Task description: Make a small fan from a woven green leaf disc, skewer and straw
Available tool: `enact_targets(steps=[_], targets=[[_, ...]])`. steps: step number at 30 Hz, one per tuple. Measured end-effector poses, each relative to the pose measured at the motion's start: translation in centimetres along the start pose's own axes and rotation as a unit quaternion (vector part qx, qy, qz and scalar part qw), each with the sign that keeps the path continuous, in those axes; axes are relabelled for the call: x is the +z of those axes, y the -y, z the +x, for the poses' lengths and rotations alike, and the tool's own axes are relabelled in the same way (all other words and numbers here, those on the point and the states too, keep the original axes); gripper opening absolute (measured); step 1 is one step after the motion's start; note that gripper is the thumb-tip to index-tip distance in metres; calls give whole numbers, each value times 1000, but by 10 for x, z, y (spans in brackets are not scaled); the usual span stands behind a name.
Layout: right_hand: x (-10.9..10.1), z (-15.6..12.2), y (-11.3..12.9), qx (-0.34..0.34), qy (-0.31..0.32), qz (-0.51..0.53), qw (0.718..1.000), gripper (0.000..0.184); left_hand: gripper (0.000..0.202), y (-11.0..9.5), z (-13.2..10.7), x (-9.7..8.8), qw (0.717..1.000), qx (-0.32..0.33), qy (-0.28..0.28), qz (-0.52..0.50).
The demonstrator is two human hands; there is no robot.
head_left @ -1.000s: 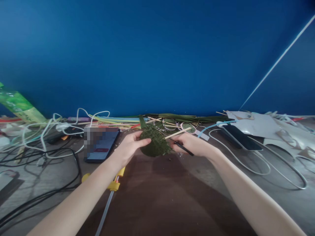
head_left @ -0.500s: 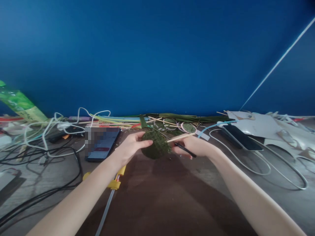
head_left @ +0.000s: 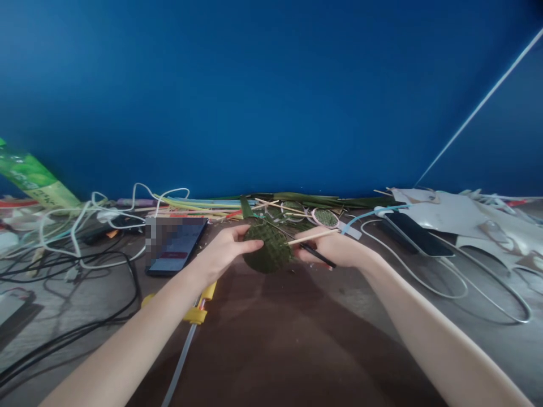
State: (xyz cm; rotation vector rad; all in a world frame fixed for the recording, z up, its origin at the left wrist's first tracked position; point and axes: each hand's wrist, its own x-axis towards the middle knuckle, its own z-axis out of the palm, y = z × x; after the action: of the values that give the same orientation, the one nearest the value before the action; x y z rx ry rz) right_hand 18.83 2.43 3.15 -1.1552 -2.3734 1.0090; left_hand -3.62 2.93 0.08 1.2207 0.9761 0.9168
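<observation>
My left hand [head_left: 231, 249] pinches the left edge of a round, dark green disc woven from leaf strips [head_left: 267, 249], thumb on top. A leaf strip sticks up from the disc's upper left. At the disc's right edge is my right hand [head_left: 326, 249], its fingers closed. It holds a pale thin wooden stick [head_left: 311, 237] whose left tip reaches the disc. A slim black tool [head_left: 319, 256] also lies in that hand, and its exact kind is unclear. My right fingertips are partly hidden behind the disc.
A tablet [head_left: 178, 249] lies left of my left hand, near white and black cables [head_left: 91, 240]. Beneath my left forearm is a yellow tool [head_left: 197, 314]. Leaf strips [head_left: 331, 200] and a small round woven piece [head_left: 326, 217] lie by the blue wall. A phone [head_left: 418, 233] rests right.
Both hands keep their hold, with hardly any movement. The whole view has shifted very slightly.
</observation>
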Motion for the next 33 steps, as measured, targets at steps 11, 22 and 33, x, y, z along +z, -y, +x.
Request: enact_targets(steps=[11,22,33], targets=[[3,0,-5,39,8,28,999,13,35,-2,0,3,999,9,-25,-22],[-16,-4,-21,89,82,26,992,16,42,-13,-5,-7,998,-49,-47,-10],[-31,-15,-23,141,156,-10,978,40,44,-22,-11,-11,922,-20,-1,387]])
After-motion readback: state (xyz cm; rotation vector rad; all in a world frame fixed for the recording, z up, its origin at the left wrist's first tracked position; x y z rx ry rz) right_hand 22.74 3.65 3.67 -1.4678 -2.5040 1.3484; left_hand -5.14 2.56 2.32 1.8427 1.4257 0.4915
